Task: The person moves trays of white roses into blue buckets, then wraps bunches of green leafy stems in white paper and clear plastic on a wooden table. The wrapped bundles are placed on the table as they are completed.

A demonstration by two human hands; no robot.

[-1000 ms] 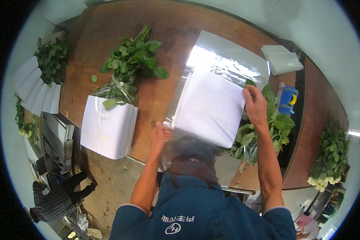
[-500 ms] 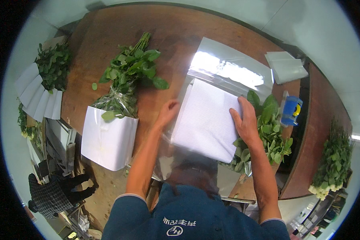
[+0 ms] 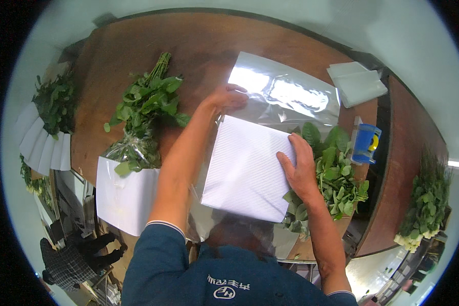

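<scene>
A block-shaped wrap of white corrugated cardboard (image 3: 247,171) lies in front of me on clear plastic film. My right hand (image 3: 302,168) holds its right edge, thumb on the upper face and fingers bent at the far corner. Beyond the wrap, my left hand (image 3: 229,98) has its fingers closed at the left edge of a shiny clear plastic sheet (image 3: 290,94). Leafy green stems (image 3: 336,171) lie against the wrap's right side, partly under my right forearm. To the left, another white corrugated wrap (image 3: 125,196) has leafy stems (image 3: 148,99) coming out of its far end.
A blue tape dispenser (image 3: 366,143) with a yellow core stands at the table's right edge. Behind it lie pale sheets (image 3: 357,84). Leafy bunches stand at far left (image 3: 56,104) and far right (image 3: 426,196). A person in checked clothing (image 3: 71,262) is at lower left.
My left hand has moved from beside the wrap, away from me, onto the left edge of the clear sheet. My right hand keeps its place on the wrap. The view has shifted slightly.
</scene>
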